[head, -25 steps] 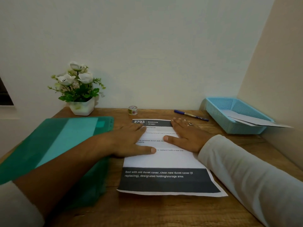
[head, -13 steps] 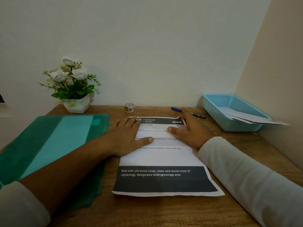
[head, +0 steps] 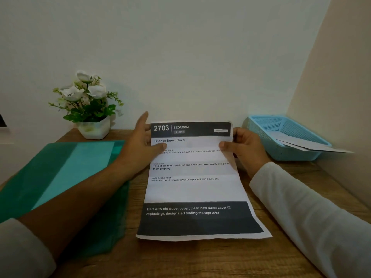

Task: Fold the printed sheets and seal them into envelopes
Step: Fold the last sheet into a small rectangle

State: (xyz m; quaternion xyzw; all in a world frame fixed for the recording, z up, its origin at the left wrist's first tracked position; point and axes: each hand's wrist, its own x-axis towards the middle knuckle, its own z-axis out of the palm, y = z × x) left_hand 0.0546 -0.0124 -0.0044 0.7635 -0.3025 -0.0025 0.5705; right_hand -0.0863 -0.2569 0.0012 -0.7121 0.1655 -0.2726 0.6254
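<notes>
- Both hands are on the printed sheet (head: 192,189), thin white paper with dark bands at head and foot and soft waves across its middle.
- The left hand (head: 140,149) pinches the top left corner, thumb flat on the print, fingers behind, one finger pointing up past the edge.
- The right hand (head: 245,149) grips the top right edge, thumb in front, fingers curled round the back.
- The sheet's far end stands raised between the two thumbs, and its near end lies on the desk (head: 200,257) below the wrists.
- Left of the left fingers, a smooth, translucent green folder (head: 60,173) lies flat.
- Beyond those fingers there are white flowers in a faceted white pot (head: 94,128).
- Right of the right fingers sits a perforated blue plastic basket (head: 267,125), pale envelopes (head: 313,147) jutting over its rim.
- The desk is brown wood grain, and plain pale walls meet in a corner behind the basket.
</notes>
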